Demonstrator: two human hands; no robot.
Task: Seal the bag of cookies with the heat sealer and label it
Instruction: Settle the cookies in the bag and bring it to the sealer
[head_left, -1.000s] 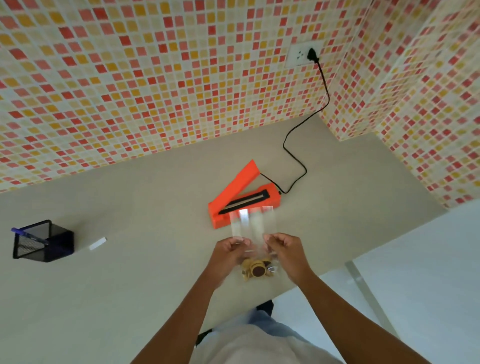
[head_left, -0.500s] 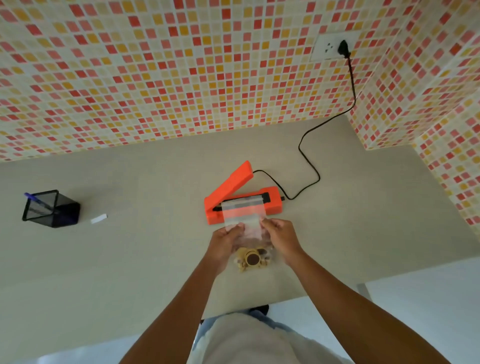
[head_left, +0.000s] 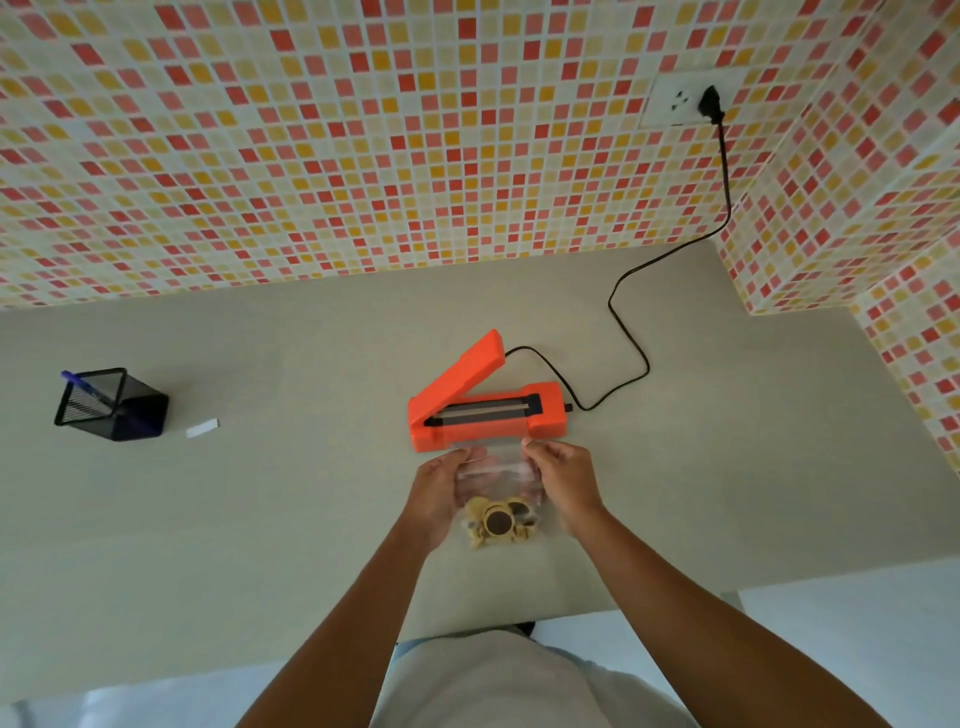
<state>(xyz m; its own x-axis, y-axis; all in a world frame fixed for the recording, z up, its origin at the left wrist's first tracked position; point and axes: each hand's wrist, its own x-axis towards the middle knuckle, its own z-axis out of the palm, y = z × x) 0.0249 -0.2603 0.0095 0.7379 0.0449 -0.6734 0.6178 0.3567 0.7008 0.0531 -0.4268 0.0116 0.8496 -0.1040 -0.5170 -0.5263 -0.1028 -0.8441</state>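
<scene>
Cookies lie heaped at the bottom of a clear bag that we hold just above the worktop, right in front of the orange heat sealer. Our left hand pinches the bag's upper left edge between thumb and curled fingers, and our right hand pinches the upper right edge the same way, so the open top is stretched flat between them. That top edge reaches the front of the sealer's base; we cannot tell whether it touches. The sealer's lid stands raised at an angle, hinged at the left end, baring the dark sealing strip. Its black cord snakes back over the worktop and up the tiled wall to a plug in the white socket. Well off to the left stands a black mesh pen holder with a blue pen in it, and a white label lies just beside it.
</scene>
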